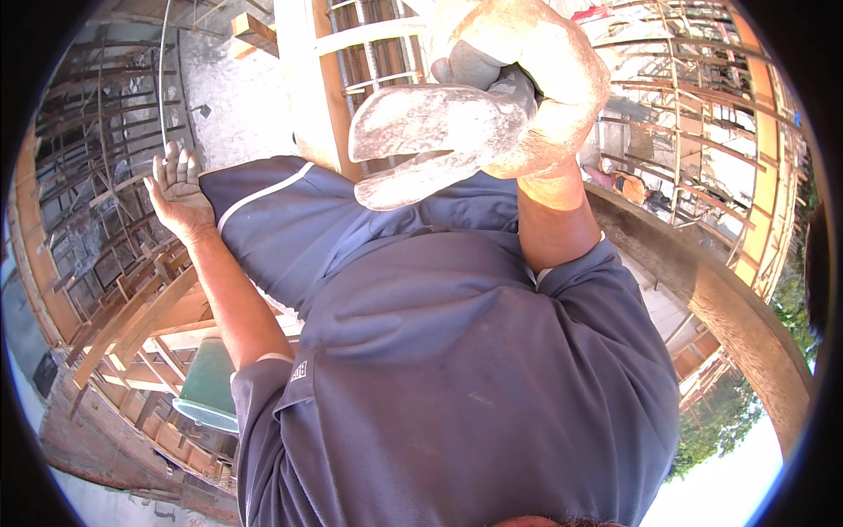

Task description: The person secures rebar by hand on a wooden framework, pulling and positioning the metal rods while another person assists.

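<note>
My right hand is raised close to the camera, at the upper middle. Its fingers are wrapped round a worn, greyish claw hammer, whose two prongs point left; the handle is mostly hidden by the hand. Over to the left, my left hand is stretched out beside my dark trouser leg, palm showing and fingers apart. A thin pale wire or rod runs down to its fingertips; I cannot tell whether they touch it.
Wooden formwork with steel reinforcing bars stands ahead. A thick beam curves past on the right. A green bucket sits at lower left among timber pieces. Another person is visible far below on the right.
</note>
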`<state>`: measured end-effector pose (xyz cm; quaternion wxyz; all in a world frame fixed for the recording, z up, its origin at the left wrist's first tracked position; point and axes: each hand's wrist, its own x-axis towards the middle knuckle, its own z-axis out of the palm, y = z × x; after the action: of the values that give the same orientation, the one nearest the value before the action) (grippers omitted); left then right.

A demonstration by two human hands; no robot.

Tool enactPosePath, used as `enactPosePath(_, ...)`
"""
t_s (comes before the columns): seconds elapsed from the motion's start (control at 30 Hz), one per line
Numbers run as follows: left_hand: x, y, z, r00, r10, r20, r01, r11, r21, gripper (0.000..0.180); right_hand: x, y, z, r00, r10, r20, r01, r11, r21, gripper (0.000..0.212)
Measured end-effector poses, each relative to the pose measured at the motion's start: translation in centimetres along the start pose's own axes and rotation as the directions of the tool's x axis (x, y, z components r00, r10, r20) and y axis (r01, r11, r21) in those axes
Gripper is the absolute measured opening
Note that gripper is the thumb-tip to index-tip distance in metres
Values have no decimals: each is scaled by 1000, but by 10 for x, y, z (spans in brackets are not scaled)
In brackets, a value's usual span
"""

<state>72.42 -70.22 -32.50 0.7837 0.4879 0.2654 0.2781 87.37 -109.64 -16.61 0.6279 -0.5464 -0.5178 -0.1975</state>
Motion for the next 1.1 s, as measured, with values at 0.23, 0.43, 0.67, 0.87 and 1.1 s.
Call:
enactPosePath(0.23, 1, -1, 1, 1000, 3, -5, -3, 1000, 27, 65, -8, -6, 3, 999, 40, 26, -37, 993, -116, 29)
enactPosePath(0.43, 1, 0, -2, 1000, 26, 4, -26, 1000, 17, 73, -21, -10, 8, 979, 168, -112, -168, 986, 3, 27)
enactPosePath(0.67, -1, 2, 8, 1000, 23, -2, -23, 1000, 9, 67, -24, -23, 5, 846, 457, -277, -366, 873, 322, 14)
enactPosePath(0.87, -3, 5, 1, 1000, 28, -5, -28, 1000, 3, 66, -21, -17, 10, 905, 359, -228, -325, 930, 173, 23)
enactPosePath(1.1, -2, 3, 6, 1000, 19, -3, -18, 1000, 3, 65, -15, -19, 15, 914, 344, -214, -314, 935, 164, 32)
